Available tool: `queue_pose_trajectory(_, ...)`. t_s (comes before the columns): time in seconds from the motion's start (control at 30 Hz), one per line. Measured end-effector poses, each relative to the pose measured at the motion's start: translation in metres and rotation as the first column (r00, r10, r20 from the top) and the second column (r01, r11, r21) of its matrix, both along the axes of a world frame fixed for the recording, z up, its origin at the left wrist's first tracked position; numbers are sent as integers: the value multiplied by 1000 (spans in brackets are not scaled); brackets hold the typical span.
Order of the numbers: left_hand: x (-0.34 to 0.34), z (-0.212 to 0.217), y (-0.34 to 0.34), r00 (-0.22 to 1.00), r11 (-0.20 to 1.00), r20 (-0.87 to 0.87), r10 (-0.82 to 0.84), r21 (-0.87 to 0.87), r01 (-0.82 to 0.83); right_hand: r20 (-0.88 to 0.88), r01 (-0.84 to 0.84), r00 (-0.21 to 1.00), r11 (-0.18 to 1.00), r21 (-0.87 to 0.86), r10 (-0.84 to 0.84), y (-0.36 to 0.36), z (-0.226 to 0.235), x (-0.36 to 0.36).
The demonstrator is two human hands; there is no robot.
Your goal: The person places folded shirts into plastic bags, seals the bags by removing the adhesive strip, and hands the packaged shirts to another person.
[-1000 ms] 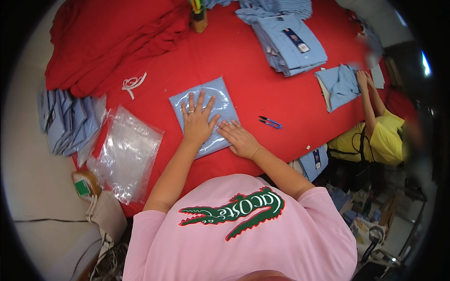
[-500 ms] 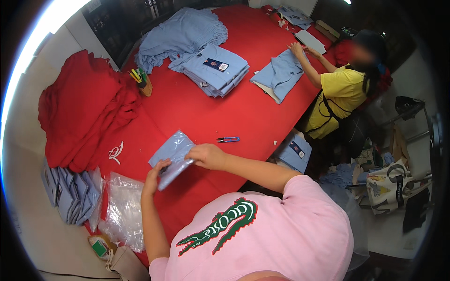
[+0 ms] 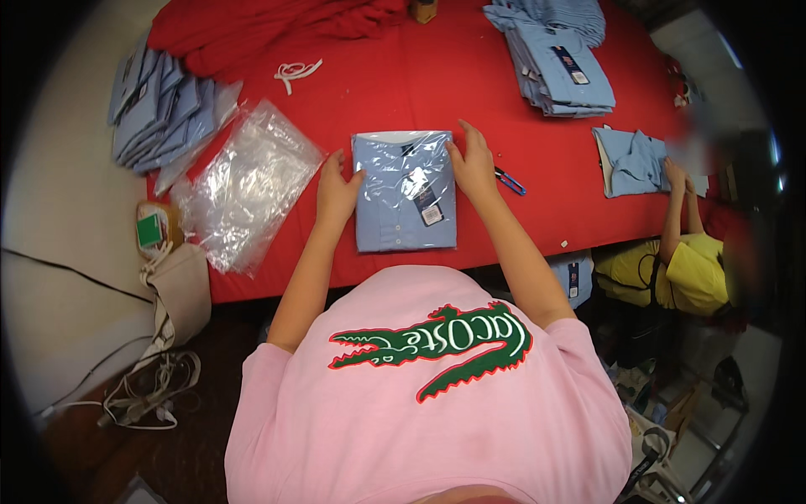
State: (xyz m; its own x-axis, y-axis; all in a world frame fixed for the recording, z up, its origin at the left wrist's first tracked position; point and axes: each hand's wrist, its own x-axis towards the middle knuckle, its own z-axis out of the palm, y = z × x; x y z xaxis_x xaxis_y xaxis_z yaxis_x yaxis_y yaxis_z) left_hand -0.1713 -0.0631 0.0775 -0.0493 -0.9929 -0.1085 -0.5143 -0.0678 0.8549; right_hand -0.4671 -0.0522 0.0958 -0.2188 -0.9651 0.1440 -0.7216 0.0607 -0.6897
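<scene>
A folded light-blue polo shirt (image 3: 388,206) in a clear plastic bag lies flat on the red-covered table in front of me, its buttons and dark hang tag facing up. My left hand (image 3: 337,191) is at its left edge, thumb against the bag and fingers apart. On the opposite edge, my right hand (image 3: 476,168) rests with its thumb near the bag's upper right side and its fingers stretched out. Neither hand grips the bag. Just right of my right hand lies a pair of blue-handled thread snips (image 3: 510,181).
Clear plastic bags (image 3: 252,185) lie to the left, beside stacked bagged blue shirts (image 3: 164,109). Red garments (image 3: 269,34) are heaped at the back. Folded blue shirts (image 3: 567,80) stand at the far right. A co-worker in yellow (image 3: 701,269) handles another blue shirt (image 3: 634,164).
The bagged shirt, tilted up between both hands before, now lies flat on the table. My hands have come apart to its two sides. The view has turned left and downward.
</scene>
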Motion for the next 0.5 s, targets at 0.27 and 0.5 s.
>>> queue_pose_trajectory(0.27, -40, -24, 55, 790, 848, 564, -241, -273, 454, -326, -414, 857, 910, 23, 398, 63, -36, 52)
queue_pose_trajectory(0.5, -42, -33, 57, 807, 863, 540, -241, -260, 432, -320, -402, 860, 914, 55, 397, 64, -42, 56)
